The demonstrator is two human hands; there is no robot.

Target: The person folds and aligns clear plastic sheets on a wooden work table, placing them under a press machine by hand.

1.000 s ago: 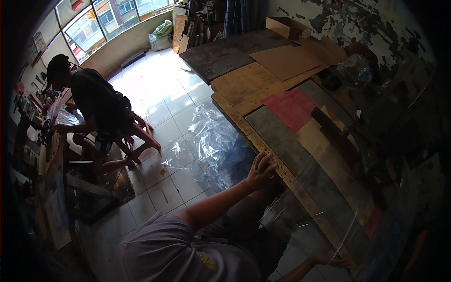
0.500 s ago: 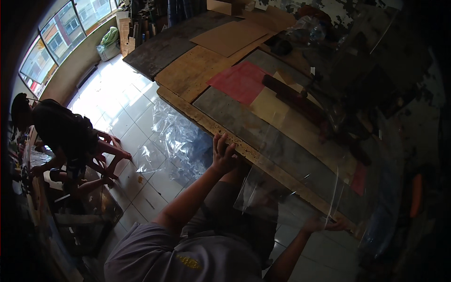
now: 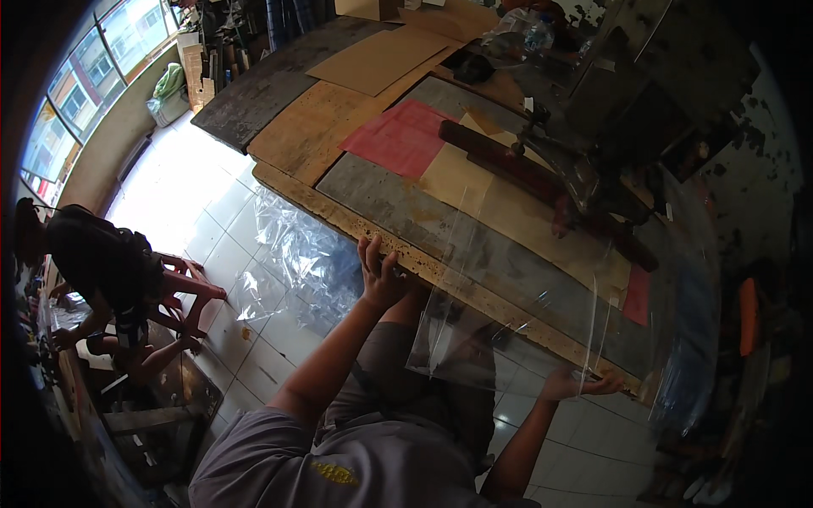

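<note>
My left hand [image 3: 383, 279] rests against the worn wooden front edge of the workbench [image 3: 347, 218], fingers apart and nothing visible in them. Over the bench's right part lies a clear plastic sheet [image 3: 457, 334], which hangs past the front edge above my lap. At its lower right, my right hand [image 3: 583, 385] is closed on the sheet near the bench edge, partly seen through the film. Beyond the sheet, a long dark red bar [image 3: 495, 157] with a metal arm [image 3: 580, 173] lies across yellowish paper [image 3: 461, 182] and a red sheet [image 3: 398, 135] on a grey board.
Flat brown cardboard [image 3: 381, 63] lies at the bench's far end. Crumpled clear plastic [image 3: 305, 254] covers floor tiles left of my arm. At far left another person [image 3: 102, 254] bends beside a red stool [image 3: 190, 292]. An orange object [image 3: 749, 317] stands at the right.
The view has shifted, so the bench and hands appear a little further left, and the picture is brighter. Both hands keep about the same places against the bench and sheet.
</note>
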